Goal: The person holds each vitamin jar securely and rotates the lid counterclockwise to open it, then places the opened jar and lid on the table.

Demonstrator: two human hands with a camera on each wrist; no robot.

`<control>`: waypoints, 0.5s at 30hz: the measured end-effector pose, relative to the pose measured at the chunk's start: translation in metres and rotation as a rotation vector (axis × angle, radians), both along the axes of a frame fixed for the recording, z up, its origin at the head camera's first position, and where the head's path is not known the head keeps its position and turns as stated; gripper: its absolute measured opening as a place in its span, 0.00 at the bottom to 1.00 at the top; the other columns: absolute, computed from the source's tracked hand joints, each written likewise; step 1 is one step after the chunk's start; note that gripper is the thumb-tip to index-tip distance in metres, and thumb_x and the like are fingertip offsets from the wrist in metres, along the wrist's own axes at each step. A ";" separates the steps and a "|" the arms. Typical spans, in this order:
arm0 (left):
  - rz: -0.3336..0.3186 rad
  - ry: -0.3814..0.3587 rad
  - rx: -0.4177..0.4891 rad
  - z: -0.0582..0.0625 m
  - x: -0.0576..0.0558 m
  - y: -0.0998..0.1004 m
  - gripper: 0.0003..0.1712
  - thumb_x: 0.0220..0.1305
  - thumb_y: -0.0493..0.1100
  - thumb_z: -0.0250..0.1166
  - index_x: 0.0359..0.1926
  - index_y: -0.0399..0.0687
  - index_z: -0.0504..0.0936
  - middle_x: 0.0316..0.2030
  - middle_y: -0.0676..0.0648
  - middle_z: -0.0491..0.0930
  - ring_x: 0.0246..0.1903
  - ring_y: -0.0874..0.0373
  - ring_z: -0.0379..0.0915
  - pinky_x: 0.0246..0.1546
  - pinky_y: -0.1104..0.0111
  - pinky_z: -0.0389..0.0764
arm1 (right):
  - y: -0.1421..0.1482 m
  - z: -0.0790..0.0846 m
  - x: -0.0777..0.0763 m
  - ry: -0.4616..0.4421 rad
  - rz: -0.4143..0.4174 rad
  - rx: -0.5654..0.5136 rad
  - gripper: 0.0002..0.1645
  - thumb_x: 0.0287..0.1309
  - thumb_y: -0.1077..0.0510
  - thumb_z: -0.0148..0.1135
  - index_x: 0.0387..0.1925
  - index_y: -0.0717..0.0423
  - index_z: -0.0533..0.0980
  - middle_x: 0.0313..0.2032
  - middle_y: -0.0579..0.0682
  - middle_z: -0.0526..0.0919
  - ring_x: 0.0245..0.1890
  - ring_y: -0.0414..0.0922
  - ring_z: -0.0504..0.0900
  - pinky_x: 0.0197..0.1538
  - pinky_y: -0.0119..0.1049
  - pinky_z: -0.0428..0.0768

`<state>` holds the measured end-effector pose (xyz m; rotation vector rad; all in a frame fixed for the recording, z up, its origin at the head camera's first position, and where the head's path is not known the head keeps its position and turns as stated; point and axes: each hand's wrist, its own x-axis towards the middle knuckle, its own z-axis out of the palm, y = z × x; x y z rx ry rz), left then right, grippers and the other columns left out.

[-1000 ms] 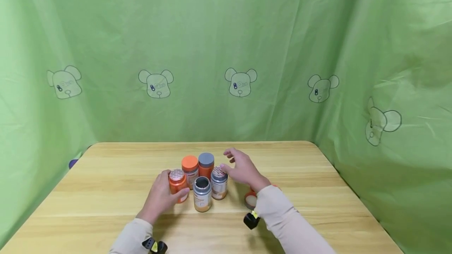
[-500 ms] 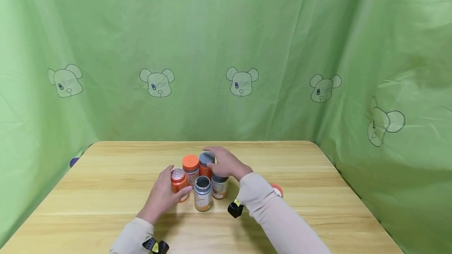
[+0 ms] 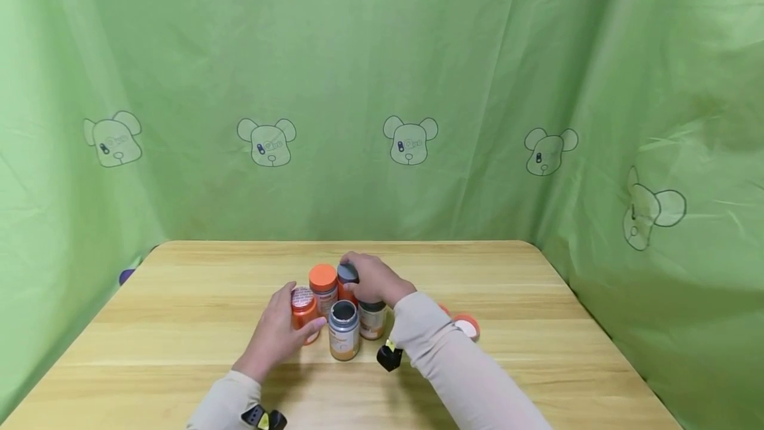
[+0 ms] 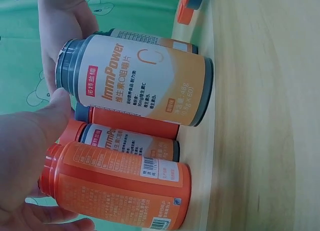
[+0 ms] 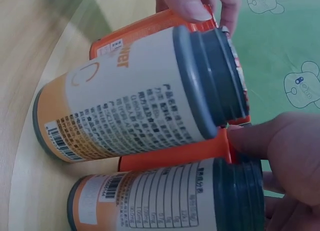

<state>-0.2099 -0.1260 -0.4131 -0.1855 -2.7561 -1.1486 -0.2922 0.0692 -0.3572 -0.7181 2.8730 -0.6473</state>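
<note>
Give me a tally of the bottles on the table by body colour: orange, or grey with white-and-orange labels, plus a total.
Orange bottles: 2
Grey bottles: 3
Total: 5

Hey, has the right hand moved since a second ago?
Yes. In the head view, judged against the open gray jar, the right hand has shifted left, onto the gray-lidded jar.

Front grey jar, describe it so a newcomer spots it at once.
On the wooden table, find the cluster of jars. At its front, right of the orange jar the left hand grips, stands a grey jar with a white-and-orange label. Only it shows a dark, open mouth.
</note>
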 end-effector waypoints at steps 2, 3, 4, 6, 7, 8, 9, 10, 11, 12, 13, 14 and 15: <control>-0.003 0.004 0.000 0.001 0.000 0.000 0.54 0.54 0.54 0.73 0.70 0.30 0.55 0.62 0.28 0.64 0.59 0.35 0.65 0.57 0.44 0.68 | 0.000 -0.001 0.000 0.007 -0.004 -0.001 0.25 0.61 0.56 0.65 0.59 0.53 0.71 0.48 0.53 0.78 0.48 0.48 0.77 0.50 0.44 0.76; -0.006 0.003 -0.002 0.001 0.000 0.001 0.54 0.54 0.54 0.73 0.70 0.30 0.55 0.62 0.28 0.64 0.59 0.35 0.66 0.56 0.44 0.68 | 0.000 -0.002 0.000 0.011 -0.007 -0.002 0.25 0.61 0.56 0.65 0.59 0.53 0.71 0.48 0.53 0.78 0.48 0.48 0.77 0.50 0.44 0.76; -0.008 0.002 -0.004 0.001 0.000 0.001 0.54 0.54 0.54 0.73 0.70 0.30 0.55 0.62 0.28 0.64 0.59 0.35 0.66 0.56 0.44 0.68 | 0.000 -0.003 -0.001 0.015 -0.011 -0.006 0.24 0.61 0.56 0.65 0.58 0.52 0.71 0.48 0.53 0.78 0.48 0.48 0.77 0.50 0.44 0.76; -0.016 0.007 -0.009 0.001 0.001 0.001 0.54 0.54 0.54 0.73 0.69 0.29 0.55 0.62 0.28 0.64 0.59 0.34 0.66 0.56 0.44 0.68 | 0.000 -0.003 -0.001 0.023 -0.017 -0.020 0.24 0.61 0.55 0.66 0.57 0.52 0.71 0.48 0.52 0.78 0.48 0.48 0.77 0.50 0.44 0.76; -0.018 0.012 -0.010 0.001 0.001 0.001 0.54 0.54 0.54 0.73 0.69 0.29 0.55 0.62 0.28 0.64 0.59 0.34 0.65 0.56 0.43 0.67 | 0.000 -0.003 -0.001 0.025 -0.021 -0.029 0.24 0.61 0.55 0.66 0.57 0.52 0.71 0.47 0.53 0.78 0.47 0.48 0.77 0.49 0.44 0.76; -0.018 0.011 -0.012 0.001 0.001 0.001 0.54 0.54 0.54 0.73 0.70 0.29 0.55 0.62 0.28 0.64 0.59 0.34 0.65 0.57 0.43 0.67 | 0.000 -0.004 -0.001 0.025 -0.025 -0.038 0.24 0.61 0.55 0.66 0.57 0.52 0.71 0.47 0.53 0.78 0.47 0.48 0.77 0.49 0.44 0.76; -0.018 0.011 -0.014 0.001 0.001 0.000 0.54 0.54 0.54 0.73 0.70 0.29 0.55 0.62 0.28 0.64 0.59 0.34 0.65 0.57 0.43 0.67 | 0.001 -0.004 -0.001 0.025 -0.030 -0.049 0.24 0.60 0.55 0.66 0.57 0.53 0.71 0.47 0.53 0.78 0.47 0.49 0.77 0.49 0.45 0.76; -0.018 0.013 -0.015 0.001 0.001 0.001 0.54 0.54 0.55 0.72 0.70 0.29 0.55 0.62 0.28 0.64 0.59 0.34 0.65 0.57 0.43 0.67 | 0.001 -0.004 -0.001 0.024 -0.034 -0.060 0.24 0.60 0.56 0.66 0.56 0.53 0.71 0.47 0.53 0.78 0.47 0.49 0.77 0.49 0.45 0.77; -0.018 0.014 -0.017 0.001 0.001 0.001 0.54 0.54 0.55 0.72 0.70 0.29 0.55 0.62 0.28 0.64 0.59 0.34 0.65 0.56 0.43 0.67 | 0.002 -0.004 0.000 0.022 -0.037 -0.068 0.24 0.60 0.56 0.66 0.56 0.53 0.71 0.46 0.53 0.78 0.46 0.49 0.77 0.49 0.45 0.77; -0.019 0.016 -0.018 0.001 0.001 0.001 0.54 0.54 0.55 0.72 0.70 0.30 0.55 0.62 0.28 0.64 0.58 0.34 0.66 0.56 0.43 0.68 | 0.002 -0.004 0.000 0.020 -0.041 -0.076 0.24 0.60 0.56 0.66 0.56 0.53 0.71 0.46 0.53 0.78 0.46 0.49 0.77 0.48 0.45 0.77; -0.019 0.017 -0.019 0.002 0.001 0.001 0.54 0.54 0.55 0.72 0.70 0.30 0.55 0.62 0.28 0.64 0.58 0.34 0.66 0.56 0.43 0.68 | 0.003 -0.004 0.000 0.018 -0.045 -0.082 0.24 0.60 0.56 0.66 0.56 0.53 0.71 0.46 0.53 0.78 0.46 0.48 0.77 0.48 0.44 0.77; -0.019 0.017 -0.019 0.002 0.001 0.002 0.54 0.54 0.55 0.72 0.70 0.30 0.55 0.62 0.28 0.64 0.58 0.34 0.67 0.56 0.43 0.68 | 0.004 -0.004 -0.001 0.016 -0.051 -0.091 0.24 0.60 0.56 0.66 0.57 0.53 0.71 0.46 0.53 0.78 0.46 0.48 0.77 0.48 0.44 0.77; -0.020 0.017 -0.018 0.002 0.001 0.002 0.54 0.54 0.55 0.72 0.70 0.30 0.55 0.62 0.28 0.65 0.58 0.35 0.67 0.56 0.44 0.68 | 0.004 -0.004 -0.001 0.014 -0.056 -0.098 0.24 0.60 0.55 0.66 0.57 0.53 0.70 0.46 0.53 0.78 0.46 0.48 0.77 0.48 0.44 0.77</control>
